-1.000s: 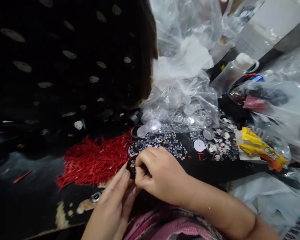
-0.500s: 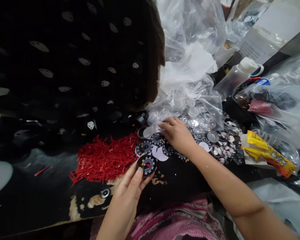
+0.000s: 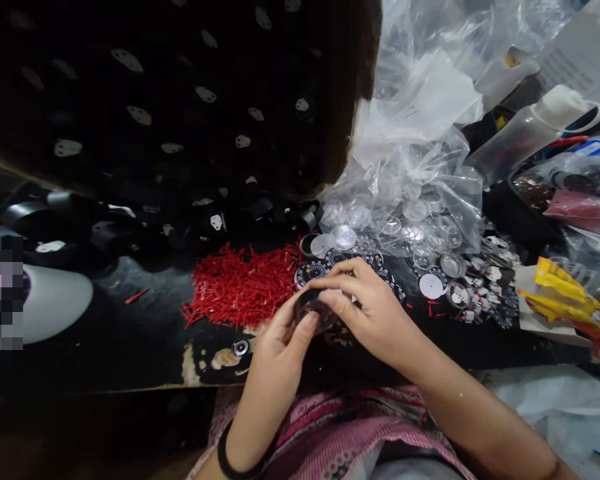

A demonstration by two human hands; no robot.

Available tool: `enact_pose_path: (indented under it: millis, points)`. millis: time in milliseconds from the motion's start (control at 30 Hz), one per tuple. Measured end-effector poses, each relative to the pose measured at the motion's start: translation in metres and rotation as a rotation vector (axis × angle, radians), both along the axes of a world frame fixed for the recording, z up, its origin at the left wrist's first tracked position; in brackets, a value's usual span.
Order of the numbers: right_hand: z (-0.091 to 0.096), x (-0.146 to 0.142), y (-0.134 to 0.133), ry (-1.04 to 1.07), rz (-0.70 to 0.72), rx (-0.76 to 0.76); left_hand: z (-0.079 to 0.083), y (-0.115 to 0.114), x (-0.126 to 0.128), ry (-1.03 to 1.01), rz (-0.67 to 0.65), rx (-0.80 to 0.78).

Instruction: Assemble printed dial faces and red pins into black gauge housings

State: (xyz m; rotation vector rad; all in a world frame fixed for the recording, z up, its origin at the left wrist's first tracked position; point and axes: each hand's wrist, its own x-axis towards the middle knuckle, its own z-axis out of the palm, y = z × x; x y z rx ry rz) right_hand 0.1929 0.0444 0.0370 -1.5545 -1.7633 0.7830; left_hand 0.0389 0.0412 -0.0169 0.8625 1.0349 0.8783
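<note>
My left hand [image 3: 280, 340] pinches a small round black gauge dial [image 3: 314, 310] just above the dark table's [image 3: 130, 347] front edge. My right hand [image 3: 367, 303] meets it from the right, fingers curled over the dial's top, pressing what looks like a clear round cover onto it. Right behind my hands lie several more printed dials [image 3: 330, 263]. A heap of thin red needles [image 3: 243, 283] lies just to the left. A clear bag of round transparent covers [image 3: 410, 213] sits behind the dials.
A tall black bag [image 3: 180, 100] with pale spots fills the back left. A white-capped plastic bottle [image 3: 530, 130], more plastic bags and a yellow wrapper [image 3: 570, 307] crowd the right. A white rounded object [image 3: 55, 300] lies at the far left. Pink checked cloth [image 3: 340, 433] covers my lap.
My right hand came back from the bag of clear covers to the dial in my left hand. The view shifted so the table things sit further right.
</note>
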Motion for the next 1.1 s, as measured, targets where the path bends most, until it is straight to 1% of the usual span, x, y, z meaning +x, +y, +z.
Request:
enact_pose_path:
  millis: [67, 167, 233, 300, 367, 433, 467, 500, 533, 567, 600, 633, 667, 700, 733, 767, 833, 900, 933, 967, 1000, 1033, 1100]
  points:
    - [0.001, -0.003, 0.004, -0.043, -0.055, 0.008, 0.003, -0.004, -0.001, 0.078, -0.035, 0.088]
    - [-0.001, -0.013, 0.007, -0.149, -0.104, 0.101, 0.012, -0.006, 0.004, 0.158, -0.067, 0.183]
    - [-0.004, -0.019, 0.008, -0.147, -0.11, 0.152, 0.016, -0.003, 0.004, 0.208, -0.074, 0.221]
    - [-0.005, -0.022, 0.008, -0.096, -0.067, 0.118, 0.016, -0.003, -0.008, 0.279, -0.104, 0.222]
    - [-0.004, -0.02, 0.008, -0.012, 0.044, 0.019, 0.009, -0.011, -0.038, 0.383, -0.138, 0.185]
    - [-0.002, -0.014, 0.009, 0.076, 0.137, -0.076, -0.001, -0.027, -0.084, 0.537, -0.105, 0.135]
    - [-0.001, -0.011, 0.01, 0.106, 0.141, -0.112, -0.006, -0.036, -0.11, 0.641, -0.038, 0.125]
    - [-0.001, -0.009, 0.011, 0.119, 0.117, -0.141, -0.009, -0.044, -0.134, 0.78, 0.06, 0.129]
    - [-0.001, -0.009, 0.012, 0.121, 0.084, -0.165, -0.01, -0.051, -0.154, 0.917, 0.116, 0.174]
    - [-0.001, -0.01, 0.012, 0.116, 0.068, -0.187, -0.009, -0.053, -0.169, 1.053, 0.156, 0.253]
    - [-0.002, -0.012, 0.013, 0.111, 0.085, -0.209, -0.007, -0.051, -0.176, 1.157, 0.2, 0.342]
    - [-0.002, -0.016, 0.014, 0.106, 0.13, -0.219, -0.003, -0.043, -0.177, 1.21, 0.226, 0.423]
    - [-0.001, -0.02, 0.014, 0.101, 0.193, -0.217, 0.002, -0.03, -0.171, 1.207, 0.242, 0.488]
    - [-0.001, -0.024, 0.013, 0.093, 0.255, -0.21, 0.006, -0.013, -0.16, 1.16, 0.26, 0.535]
    - [0.0, -0.026, 0.012, 0.081, 0.299, -0.201, 0.01, 0.009, -0.148, 1.07, 0.248, 0.539]
    - [0.001, -0.027, 0.011, 0.066, 0.316, -0.191, 0.014, 0.033, -0.134, 0.998, 0.242, 0.556]
    - [0.003, -0.024, 0.007, 0.042, 0.28, -0.201, 0.017, 0.081, -0.113, 1.035, 0.229, 0.598]
    - [0.004, -0.017, 0.002, 0.033, 0.206, -0.249, 0.016, 0.117, -0.102, 1.04, 0.227, 0.622]
    - [0.004, -0.014, -0.001, 0.036, 0.175, -0.274, 0.014, 0.128, -0.101, 1.046, 0.226, 0.631]
    - [0.004, -0.012, -0.003, 0.042, 0.156, -0.296, 0.012, 0.135, -0.102, 1.048, 0.228, 0.637]
    - [0.003, -0.01, -0.004, 0.055, 0.15, -0.312, 0.011, 0.136, -0.105, 1.055, 0.234, 0.643]
    - [0.002, -0.011, -0.005, 0.076, 0.156, -0.32, 0.009, 0.134, -0.109, 1.063, 0.244, 0.646]
    - [-0.001, -0.015, -0.003, 0.142, 0.178, -0.332, 0.009, 0.12, -0.116, 1.077, 0.275, 0.648]
